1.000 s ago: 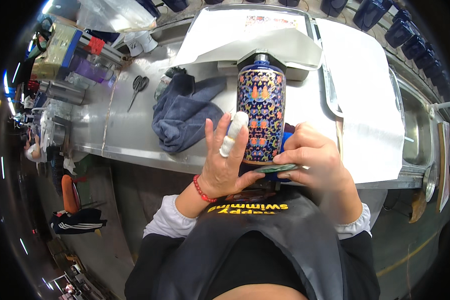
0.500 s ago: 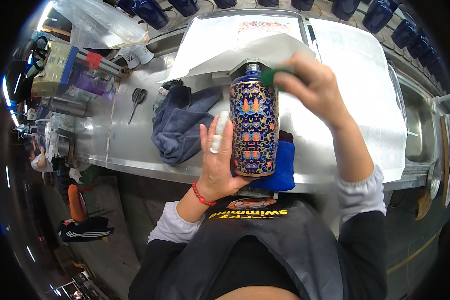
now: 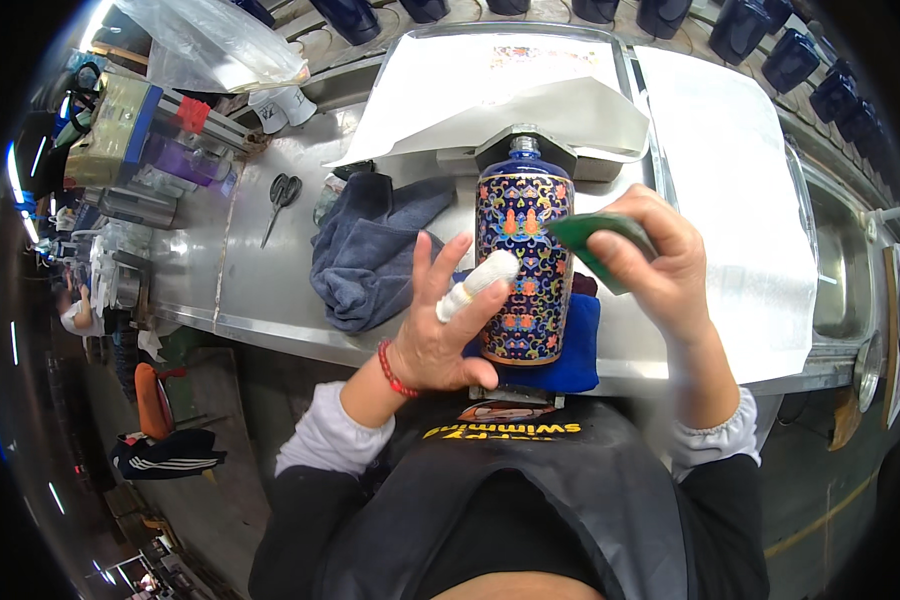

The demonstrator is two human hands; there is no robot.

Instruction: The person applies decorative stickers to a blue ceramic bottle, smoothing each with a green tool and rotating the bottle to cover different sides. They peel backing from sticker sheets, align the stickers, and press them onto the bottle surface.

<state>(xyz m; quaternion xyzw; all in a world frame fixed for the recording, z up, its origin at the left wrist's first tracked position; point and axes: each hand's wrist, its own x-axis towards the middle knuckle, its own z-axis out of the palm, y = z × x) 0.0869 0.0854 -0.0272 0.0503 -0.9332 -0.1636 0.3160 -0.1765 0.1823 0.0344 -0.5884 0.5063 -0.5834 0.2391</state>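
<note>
A dark blue bottle [image 3: 525,270] with a dense floral pattern in orange, green and gold lies neck-away on a blue cloth [image 3: 582,340] at the counter's near edge. My left hand [image 3: 440,325] is at its lower left side, fingers spread. One finger, wrapped in white [image 3: 482,283], reaches over the bottle's face; whether it presses on it I cannot tell. Between the thumb and fingers of my right hand [image 3: 665,265] is a flat green scraper [image 3: 602,248], its tip close to the bottle's upper right side.
A grey-blue towel [image 3: 375,250] lies crumpled left of the bottle, with black scissors [image 3: 282,203] beyond it. White sheets [image 3: 730,220], one bearing a floral print, cover the back and right. Plain blue bottles [image 3: 660,15] line the far edge. A sink [image 3: 838,270] is at right.
My right hand has come down and nearer with the scraper, from the bottle's shoulder to its side. My left hand has loosened from the bottle's edge and spread its fingers.
</note>
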